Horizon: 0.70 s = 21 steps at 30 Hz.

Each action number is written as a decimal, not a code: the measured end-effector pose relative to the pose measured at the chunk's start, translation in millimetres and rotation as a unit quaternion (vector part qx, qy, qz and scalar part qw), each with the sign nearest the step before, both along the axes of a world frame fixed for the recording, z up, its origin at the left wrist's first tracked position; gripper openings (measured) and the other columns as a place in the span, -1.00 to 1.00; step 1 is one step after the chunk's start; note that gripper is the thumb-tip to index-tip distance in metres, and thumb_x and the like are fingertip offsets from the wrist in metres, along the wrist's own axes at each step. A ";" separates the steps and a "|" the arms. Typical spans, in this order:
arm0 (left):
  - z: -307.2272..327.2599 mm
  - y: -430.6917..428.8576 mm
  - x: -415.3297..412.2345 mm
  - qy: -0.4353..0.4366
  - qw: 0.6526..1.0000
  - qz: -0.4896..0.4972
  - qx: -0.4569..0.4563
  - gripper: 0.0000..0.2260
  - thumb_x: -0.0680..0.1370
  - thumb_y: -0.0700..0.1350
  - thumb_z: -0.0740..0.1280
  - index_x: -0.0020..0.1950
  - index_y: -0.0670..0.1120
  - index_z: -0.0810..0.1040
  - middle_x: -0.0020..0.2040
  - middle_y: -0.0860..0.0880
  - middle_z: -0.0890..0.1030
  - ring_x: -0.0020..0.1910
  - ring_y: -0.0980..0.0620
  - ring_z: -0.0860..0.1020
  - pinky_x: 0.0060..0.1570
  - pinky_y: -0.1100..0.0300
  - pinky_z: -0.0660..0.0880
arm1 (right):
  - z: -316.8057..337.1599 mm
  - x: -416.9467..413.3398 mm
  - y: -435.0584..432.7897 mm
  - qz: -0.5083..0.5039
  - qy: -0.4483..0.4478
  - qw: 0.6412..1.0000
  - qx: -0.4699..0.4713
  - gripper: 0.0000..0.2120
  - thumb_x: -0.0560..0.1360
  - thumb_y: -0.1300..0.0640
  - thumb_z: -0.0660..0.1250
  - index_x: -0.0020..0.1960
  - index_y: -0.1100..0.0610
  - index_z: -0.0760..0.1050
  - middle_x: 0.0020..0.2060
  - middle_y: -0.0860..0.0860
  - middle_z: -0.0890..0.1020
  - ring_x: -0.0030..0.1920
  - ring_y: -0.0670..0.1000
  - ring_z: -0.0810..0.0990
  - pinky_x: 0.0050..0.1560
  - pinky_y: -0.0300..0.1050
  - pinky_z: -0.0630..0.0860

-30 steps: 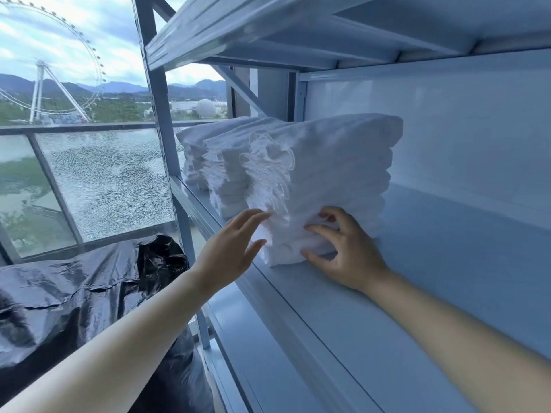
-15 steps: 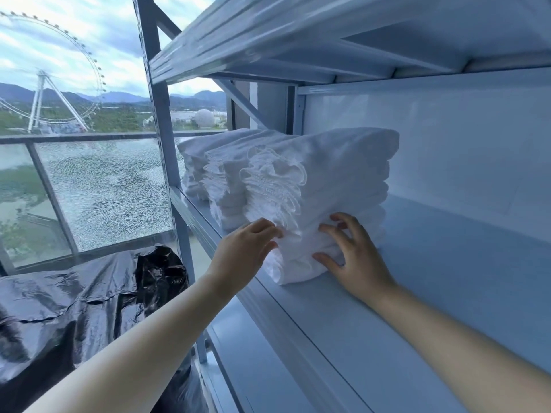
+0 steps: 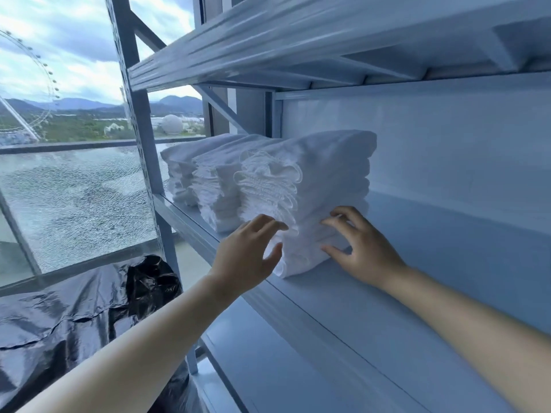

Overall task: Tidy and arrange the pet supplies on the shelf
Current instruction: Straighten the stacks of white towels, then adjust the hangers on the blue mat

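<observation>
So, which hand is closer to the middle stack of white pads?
Left. The left hand is at the front of the nearest stack, next to the middle stack; the right hand touches the nearest stack's other side, farther away.

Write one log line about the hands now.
left hand: open, at front of nearest white stack; right hand: open, fingers against its side; shelf: three stacks

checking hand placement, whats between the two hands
Head view: the near end of the nearest white stack lies between the left hand and the right hand.
</observation>
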<state>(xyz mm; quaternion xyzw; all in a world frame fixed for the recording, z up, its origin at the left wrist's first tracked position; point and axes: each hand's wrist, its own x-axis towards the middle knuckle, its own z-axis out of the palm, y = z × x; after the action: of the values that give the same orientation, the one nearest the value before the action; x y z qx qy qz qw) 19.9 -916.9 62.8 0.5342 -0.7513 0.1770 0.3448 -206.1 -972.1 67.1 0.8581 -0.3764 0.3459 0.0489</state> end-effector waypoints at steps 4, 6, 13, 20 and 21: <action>7.9 17.9 -8.6 -0.019 0.999 -0.049 0.009 -0.73 0.51 0.01 0.27 0.21 0.07 0.50 0.13 0.11 0.52 0.00 0.04 0.55 -0.32 0.19 0.48 | 2.3 0.1 40.2 -0.029 -0.012 0.999 0.010 -0.65 0.48 0.02 0.35 0.24 0.04 0.47 0.16 -0.03 0.45 0.08 -0.03 0.50 -0.04 -0.13 0.48; 8.1 30.4 -10.0 -0.033 0.997 -0.072 0.022 -0.71 0.52 0.02 0.25 0.24 0.07 0.48 0.15 0.10 0.51 0.06 0.03 0.53 -0.28 0.18 0.48 | 2.3 2.5 64.3 -0.048 -0.016 0.999 0.020 -0.66 0.50 0.00 0.33 0.25 0.02 0.45 0.14 -0.07 0.47 0.06 -0.04 0.50 -0.03 -0.13 0.48; -2.5 80.3 -18.7 -0.064 0.982 -0.172 0.034 -0.63 0.52 0.15 0.11 0.22 0.03 0.47 0.14 0.07 0.49 0.04 0.01 0.50 -0.34 0.23 0.36 | -13.2 -8.1 166.3 -0.149 -0.038 0.987 0.040 -0.69 0.50 -0.02 0.32 0.21 0.03 0.49 0.11 -0.10 0.51 0.09 -0.10 0.48 0.01 -0.16 0.45; -11.0 139.9 -80.2 -0.055 0.946 -0.317 0.036 -0.61 0.51 0.16 0.08 0.18 0.02 0.52 0.09 0.05 0.52 -0.06 0.02 0.55 -0.41 0.24 0.34 | -23.1 -45.9 282.0 -0.272 -0.037 0.961 0.039 -0.76 0.48 -0.01 0.35 0.11 0.04 0.53 0.02 -0.08 0.54 0.07 -0.03 0.53 -0.01 0.00 0.53; -12.1 146.2 -89.2 -0.055 0.940 -0.335 0.037 -0.61 0.52 0.16 0.08 0.17 0.01 0.52 0.09 0.05 0.53 -0.06 0.01 0.56 -0.40 0.24 0.35 | -22.7 -50.3 295.6 -0.284 -0.036 0.957 0.041 -0.77 0.48 -0.02 0.34 0.10 0.03 0.53 0.01 -0.09 0.54 0.06 -0.04 0.53 -0.01 0.01 0.53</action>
<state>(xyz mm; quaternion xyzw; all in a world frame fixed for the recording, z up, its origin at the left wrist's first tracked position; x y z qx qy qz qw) -69.3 -770.7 50.7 0.2537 -0.9104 0.0526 0.3225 -256.4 -676.6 44.4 0.7043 -0.6197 0.3327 0.0961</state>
